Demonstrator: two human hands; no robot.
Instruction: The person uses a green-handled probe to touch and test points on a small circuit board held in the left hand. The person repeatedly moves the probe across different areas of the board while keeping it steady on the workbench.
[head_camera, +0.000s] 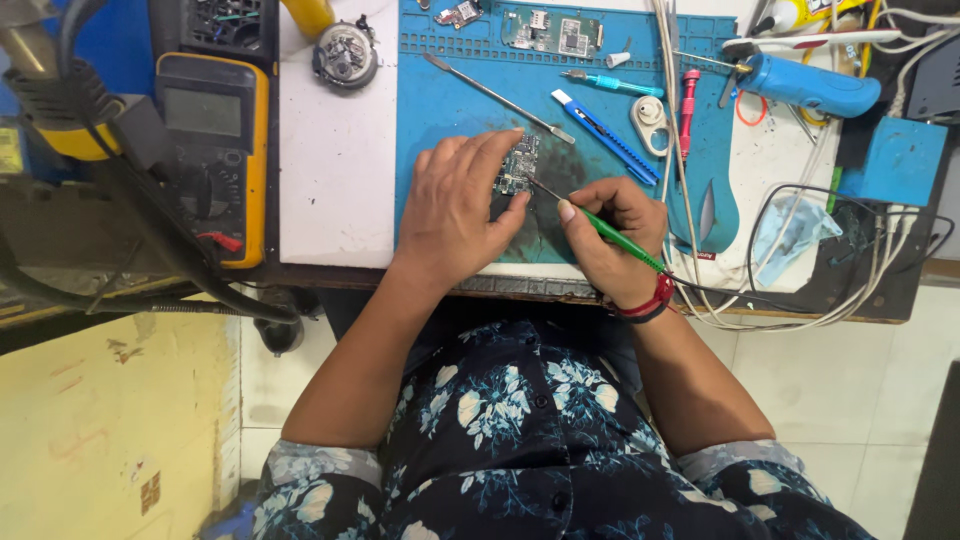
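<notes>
circuit board (517, 166), small and dark, lies on the blue work mat (440, 90) near the front edge of the bench, between the person's two hands. far to the left a yellow multimeter (212, 150) sits on the dark part of the bench, with a thick black cable (150, 230) curving past it. just right of that, on the white surface (335, 170), rests a round metal part (345, 55). the left hand (455, 205) lies flat on the mat, fingers stretched and only slightly curled, fingertips pressing on the board and pinning it down. the right hand (610, 235) is curled closed around a green-handled tool (618, 238), held like a pen, its thin metal tip touching the board's right edge. a red band (650, 300) circles that wrist. behind the hands on the mat lie a long metal spudger (495, 97), a blue utility knife (600, 135), a teal screwdriver (612, 84) and a pink-handled driver (689, 110). two more boards (552, 32) sit at the mat's far edge. further right, a blue handheld tool (805, 85) rests among white cables (860, 270), near a blue block (900, 160).
</notes>
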